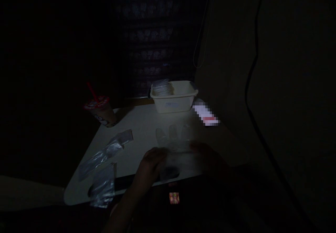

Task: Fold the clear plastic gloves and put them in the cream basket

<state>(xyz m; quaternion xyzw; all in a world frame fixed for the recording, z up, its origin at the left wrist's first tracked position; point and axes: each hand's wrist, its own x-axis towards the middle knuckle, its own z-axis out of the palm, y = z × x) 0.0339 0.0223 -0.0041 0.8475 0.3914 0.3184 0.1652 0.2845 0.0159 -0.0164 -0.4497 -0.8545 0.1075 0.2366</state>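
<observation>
A clear, thin plastic glove [174,143] with rounded finger-like lobes is stretched between my hands above the near part of the table. My left hand [151,161] is closed on its left edge. On the opposite edge my right hand [206,154] pinches it, though darkness and motion blur hide most of those fingers. Left of my left hand, flat clear plastic packets [102,156] lie on the table, and another crinkled packet [102,185] overhangs its front edge.
The white table [141,121] carries a cream bin [173,103] with stacked clear plastic inside. A lidded drink cup [102,112] with a red straw stands at left. A lit, pixelated phone-like object [206,114] lies right. A dark cable [256,54] hangs along the right wall.
</observation>
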